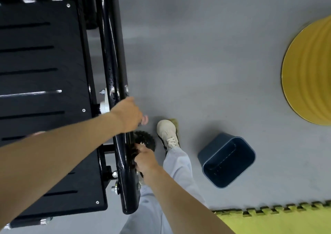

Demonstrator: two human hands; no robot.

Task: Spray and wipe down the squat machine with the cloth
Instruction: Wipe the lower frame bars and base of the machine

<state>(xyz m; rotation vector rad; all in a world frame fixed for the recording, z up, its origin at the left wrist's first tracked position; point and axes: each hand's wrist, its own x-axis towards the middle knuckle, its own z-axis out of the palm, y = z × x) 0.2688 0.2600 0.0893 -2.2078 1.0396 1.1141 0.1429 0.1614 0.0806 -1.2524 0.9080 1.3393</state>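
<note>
The squat machine fills the left: a black slotted footplate [41, 90] and a glossy black frame tube [114, 83] that runs down to a rounded end near my legs. Droplets speckle the tube. My left hand [128, 114] reaches across and curls over the tube, with the fingertips on its far side. My right hand [145, 159] is lower on the same tube and presses a dark cloth [146, 140] with a zigzag edge against the tube's right side. No spray bottle shows.
A dark blue bin [227, 160] stands on the grey floor to the right of my white shoe [167, 133]. A big yellow ribbed round object [309, 72] sits far right. A yellow-green interlocking foam mat [277, 221] covers the bottom right corner.
</note>
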